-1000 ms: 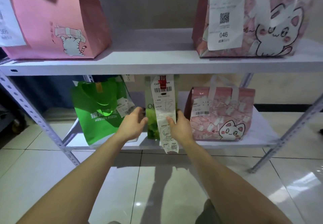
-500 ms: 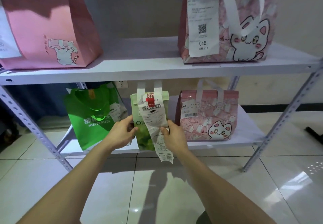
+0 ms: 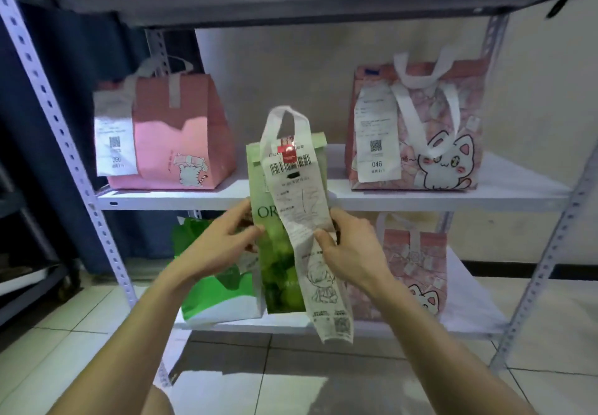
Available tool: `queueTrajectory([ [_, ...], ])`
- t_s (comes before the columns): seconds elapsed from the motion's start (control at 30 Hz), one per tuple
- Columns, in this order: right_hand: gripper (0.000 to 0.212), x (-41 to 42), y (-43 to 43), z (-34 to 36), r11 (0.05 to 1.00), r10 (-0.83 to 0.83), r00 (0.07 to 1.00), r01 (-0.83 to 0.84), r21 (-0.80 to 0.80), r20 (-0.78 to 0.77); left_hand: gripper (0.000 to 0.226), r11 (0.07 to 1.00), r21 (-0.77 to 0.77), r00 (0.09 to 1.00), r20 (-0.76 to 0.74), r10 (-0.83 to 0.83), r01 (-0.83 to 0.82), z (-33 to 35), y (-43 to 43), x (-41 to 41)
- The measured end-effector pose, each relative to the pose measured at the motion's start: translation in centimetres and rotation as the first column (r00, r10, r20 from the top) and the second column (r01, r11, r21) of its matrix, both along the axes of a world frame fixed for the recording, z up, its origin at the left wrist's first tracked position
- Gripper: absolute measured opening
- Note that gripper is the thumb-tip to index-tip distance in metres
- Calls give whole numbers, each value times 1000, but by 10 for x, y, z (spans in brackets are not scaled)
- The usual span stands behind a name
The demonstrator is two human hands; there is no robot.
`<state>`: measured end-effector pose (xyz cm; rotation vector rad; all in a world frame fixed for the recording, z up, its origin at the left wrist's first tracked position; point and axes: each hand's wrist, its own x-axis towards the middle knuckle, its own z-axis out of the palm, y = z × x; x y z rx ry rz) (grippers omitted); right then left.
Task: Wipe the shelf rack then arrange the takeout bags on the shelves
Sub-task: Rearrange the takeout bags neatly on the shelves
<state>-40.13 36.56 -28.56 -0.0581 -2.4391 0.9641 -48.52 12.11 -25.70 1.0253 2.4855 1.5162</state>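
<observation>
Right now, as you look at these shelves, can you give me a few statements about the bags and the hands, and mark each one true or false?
1. The left hand and the right hand both hold the pale green bag. True.
2. The receipt on that bag stops short of the bag's bottom. False: it hangs past the bottom edge.
3. The pink cat bag labelled 046 stands at the right of the middle shelf. True.
4. Three bags stand on the middle shelf. False: only two do, the cat bag and a plain pink bag at the left.
5. The bright green bag sits on the middle shelf. False: it is on the lower shelf, at the left.
</observation>
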Motion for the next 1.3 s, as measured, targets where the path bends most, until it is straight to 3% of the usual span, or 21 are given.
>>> queueTrajectory([
  [0.17, 16, -34, 9, 122, 995, -81, 969, 94, 44, -235, 8, 968, 225, 968, -195, 155, -110, 89, 31, -39],
  [0.27, 19, -72, 8, 169, 989, -112, 955, 135, 66, -276, 4, 931, 299, 919, -265, 293, -211, 128, 50, -70],
  [0.33, 20, -96, 8, 183, 980, -143, 948, 176, 92, -284, 18, 919, 307, 899, -283, 335, -245, 138, 60, -91],
  [0.47, 26, -133, 12, 163, 985, -156, 977, 164, 46, -145, 41, 932, 254, 925, -216, 314, -257, 115, 75, -119],
  [0.6, 36, -148, 18, 117, 980, -199, 978, 198, -25, -62, 45, 945, 162, 923, -221, 315, -284, 69, 87, -134],
  [0.87, 44, -129, 29, 92, 996, -85, 996, 85, -35, -11, 51, 919, 228, 906, -205, 369, -323, 46, 81, -126],
  [1.03, 34, -82, 63, 68, 991, -62, 985, 41, -131, -160, 49, 771, 420, 731, -295, 615, -479, 32, 87, -98],
  [1.13, 19, -56, 90, 57, 982, -134, 971, 103, -158, -199, 39, 693, 562, 622, -359, 696, -451, 26, 105, -76],
  [1.2, 13, -44, 106, 53, 971, -194, 955, 156, -179, -222, 36, 711, 577, 596, -425, 681, -401, 26, 119, -64],
  [1.3, 9, -35, 120, 54, 955, -252, 934, 198, -219, -253, 33, 799, 509, 630, -516, 580, -319, 27, 136, -52],
])
